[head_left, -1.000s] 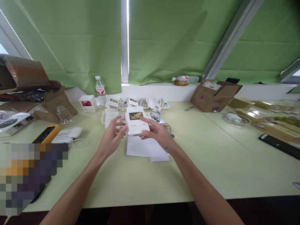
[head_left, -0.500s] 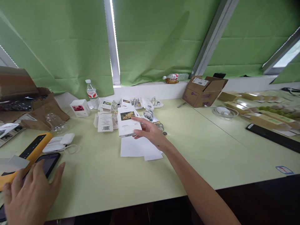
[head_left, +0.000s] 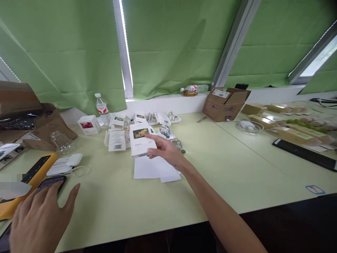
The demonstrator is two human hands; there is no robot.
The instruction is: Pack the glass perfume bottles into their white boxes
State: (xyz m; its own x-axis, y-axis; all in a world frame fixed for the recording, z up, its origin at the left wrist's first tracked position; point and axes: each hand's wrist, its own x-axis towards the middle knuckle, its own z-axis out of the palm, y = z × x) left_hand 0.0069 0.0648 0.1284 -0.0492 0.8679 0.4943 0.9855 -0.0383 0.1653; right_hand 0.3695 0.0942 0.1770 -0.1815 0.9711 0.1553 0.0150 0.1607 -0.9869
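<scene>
My right hand [head_left: 165, 151] grips a white box [head_left: 142, 142] with a picture of yellow flowers on its front, thumb in front along the right edge. Below it, sheets of white paper [head_left: 147, 169] lie on the table. Just behind are opened white cartons [head_left: 117, 140] and glass perfume bottles [head_left: 165, 130], partly covered by the held box. At the lower left my left hand [head_left: 42, 218] has its fingers stretched out, thumb apart, over a dark phone [head_left: 61, 181] beside a yellow device [head_left: 39, 168]. Whether it touches the phone I cannot tell.
A white box with a red flower picture [head_left: 89, 125] stands near an upright water bottle [head_left: 102, 109]. White earphone-like gadgets with a cable [head_left: 64, 164] lie at left. Further right are a cardboard box [head_left: 223, 105], a coiled white cable [head_left: 249, 126] and a long black bar [head_left: 305, 154].
My left hand has shifted slightly right, its thumb a little further over the table. My right hand still holds the box in nearly the same place. The view has tilted slightly.
</scene>
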